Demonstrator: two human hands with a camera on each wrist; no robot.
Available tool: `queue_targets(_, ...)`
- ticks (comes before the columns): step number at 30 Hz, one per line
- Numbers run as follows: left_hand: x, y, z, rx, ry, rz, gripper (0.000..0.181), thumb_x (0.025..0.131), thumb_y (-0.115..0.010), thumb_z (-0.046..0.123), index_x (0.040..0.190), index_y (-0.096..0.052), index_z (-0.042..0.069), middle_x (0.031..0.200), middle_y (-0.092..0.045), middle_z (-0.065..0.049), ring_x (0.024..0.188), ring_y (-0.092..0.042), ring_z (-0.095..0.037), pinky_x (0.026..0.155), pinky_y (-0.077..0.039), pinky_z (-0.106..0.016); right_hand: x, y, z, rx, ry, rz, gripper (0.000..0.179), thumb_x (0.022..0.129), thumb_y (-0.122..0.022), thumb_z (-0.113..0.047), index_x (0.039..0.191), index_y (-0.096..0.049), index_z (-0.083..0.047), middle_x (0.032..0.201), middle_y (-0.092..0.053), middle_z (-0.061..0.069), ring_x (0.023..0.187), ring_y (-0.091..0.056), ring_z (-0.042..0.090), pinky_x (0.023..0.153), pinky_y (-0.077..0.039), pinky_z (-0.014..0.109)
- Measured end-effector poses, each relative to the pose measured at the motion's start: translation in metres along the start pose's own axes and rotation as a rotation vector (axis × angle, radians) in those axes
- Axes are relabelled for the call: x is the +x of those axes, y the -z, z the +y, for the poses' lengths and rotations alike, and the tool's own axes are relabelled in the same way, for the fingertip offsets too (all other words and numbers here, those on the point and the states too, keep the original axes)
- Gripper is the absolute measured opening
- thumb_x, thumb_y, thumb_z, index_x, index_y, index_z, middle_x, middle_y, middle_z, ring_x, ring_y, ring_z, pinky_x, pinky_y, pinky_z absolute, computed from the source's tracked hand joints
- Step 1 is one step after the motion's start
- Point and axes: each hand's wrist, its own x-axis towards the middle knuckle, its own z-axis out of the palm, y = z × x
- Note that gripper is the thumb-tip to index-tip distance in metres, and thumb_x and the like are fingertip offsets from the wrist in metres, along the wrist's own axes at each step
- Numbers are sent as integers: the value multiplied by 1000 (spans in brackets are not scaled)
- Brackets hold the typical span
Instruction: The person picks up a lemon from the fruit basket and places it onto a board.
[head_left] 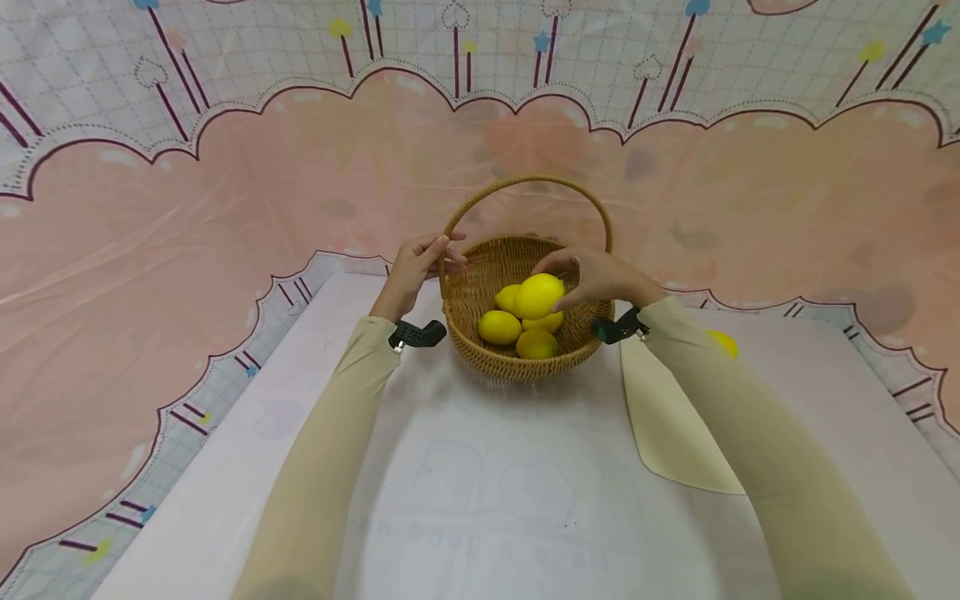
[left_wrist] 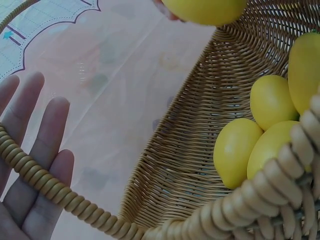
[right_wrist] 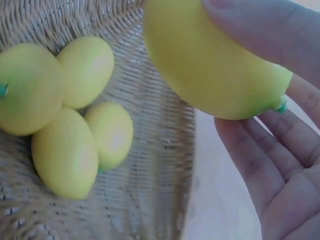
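A brown wicker basket (head_left: 487, 364) with a tall arched handle (head_left: 534, 177) stands at the middle back of the table. Inside it lie several yellow lemons (left_wrist: 237, 150) with small green tips. My left hand (head_left: 420, 262) holds the left side of the handle, its fingers extended behind the wicker in the left wrist view. Above the basket's right half, my right hand (head_left: 603, 277) grips another lemon (right_wrist: 215, 65) between thumb and fingers. In the head view this lemon partly covers those below it.
A further lemon (head_left: 723, 342) shows behind the right sleeve (head_left: 720, 417). Under that forearm lies a cream-coloured mat (head_left: 663, 433) with a rounded corner. The white tabletop (head_left: 480, 475) meets a pink patterned cloth (head_left: 337, 183) hanging behind it.
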Motion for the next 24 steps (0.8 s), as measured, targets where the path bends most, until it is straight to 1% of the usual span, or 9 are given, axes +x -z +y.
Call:
queue_targets(4,0,0,0,7,6,3,39,99,-45,28,123,-58,0,75,-70,11,77,-70,-7,82,-54,-25,-15,9,3,-39,-26,41,54,73,-81,-17,123,-60,-11,124,-61,8,111,-58,23,96,-49,41)
queue_targets(9,-1,-1,1,12,16,11,41,99,-44,28,125,-55,-3,74,-70,12,76,-69,-6,81,-54,-25,-38,20,8,0,-55,72,54,73,-81,-14,123,-59,-10,125,-60,9,113,-56,23,103,-43,44)
queue_targets(12,-1,-1,1,-2,18,9,40,99,-45,27,124,-57,-1,74,-70,11,76,-70,-7,82,-55,-26,-52,27,13,-4,-65,103,54,74,-80,-10,123,-58,-7,125,-60,10,115,-55,22,105,-41,43)
queue_targets(14,-2,-1,1,-11,17,8,38,99,-45,27,123,-58,0,75,-70,10,76,-70,-8,82,-55,-27,-62,31,17,-29,-73,125,54,74,-80,-10,123,-58,-5,123,-61,10,112,-56,18,103,-44,42)
queue_targets(18,-2,0,1,-21,12,9,37,99,-46,27,122,-60,2,75,-71,9,77,-70,-9,81,-55,-26,-81,37,24,-55,-112,168,53,76,-79,-11,124,-58,-7,122,-61,10,106,-56,4,102,-45,41)
queue_targets(20,-2,0,0,-19,12,13,37,99,-46,27,122,-60,2,74,-71,9,76,-70,-8,81,-55,-25,-91,39,29,-61,-129,185,52,76,-79,-12,124,-58,-8,121,-61,9,104,-55,-2,101,-46,34)
queue_targets(24,-2,-1,-1,-13,10,15,38,99,-45,27,122,-58,0,74,-70,10,76,-70,-7,80,-55,-25,-109,39,39,-79,-151,219,53,74,-80,-12,123,-59,-8,122,-61,9,101,-54,-9,93,-47,16)
